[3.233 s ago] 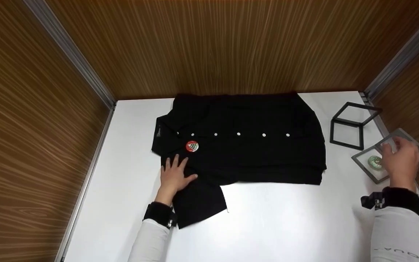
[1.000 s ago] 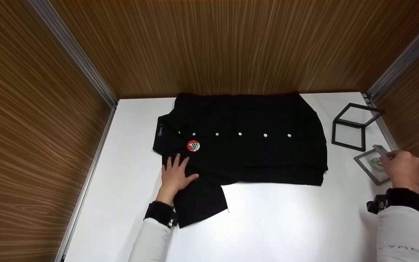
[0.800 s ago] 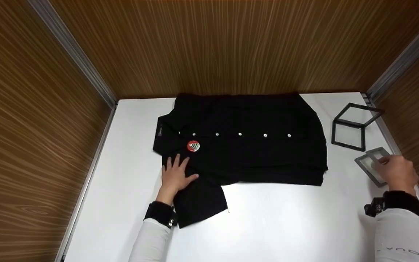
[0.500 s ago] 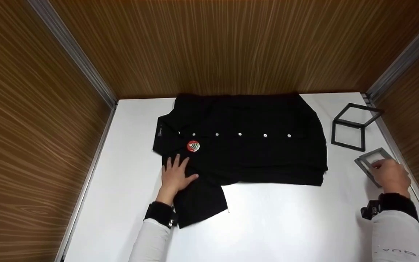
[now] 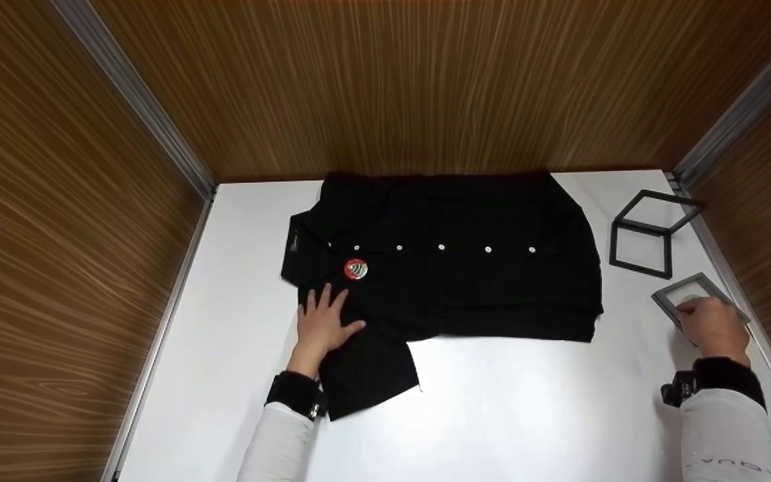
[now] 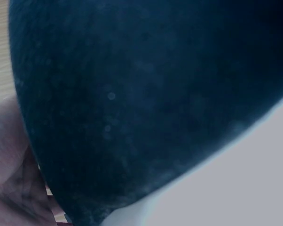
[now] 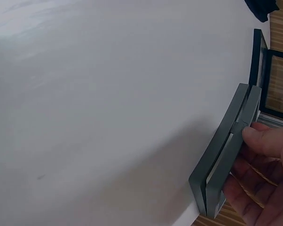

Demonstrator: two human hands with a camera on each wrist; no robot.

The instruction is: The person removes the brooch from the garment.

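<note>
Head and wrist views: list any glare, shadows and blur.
Head view: glare whitens the table in front of the black shirt; soft shadow beside the right sleeve. Left wrist view: a blurred dark shape fills most of the picture, the left hand dim at its edge. Right wrist view: shine at upper left, a broad shadow beside the gray frame, which looks fairly sharp.

Looks booth-like, closed in by wood-grain panels (image 5: 385, 87) beyond left hand (image 5: 320, 328) and right hand (image 5: 715, 327), with metal corner strips (image 5: 132, 94) and white tabletop (image 5: 506, 408) below both.
</note>
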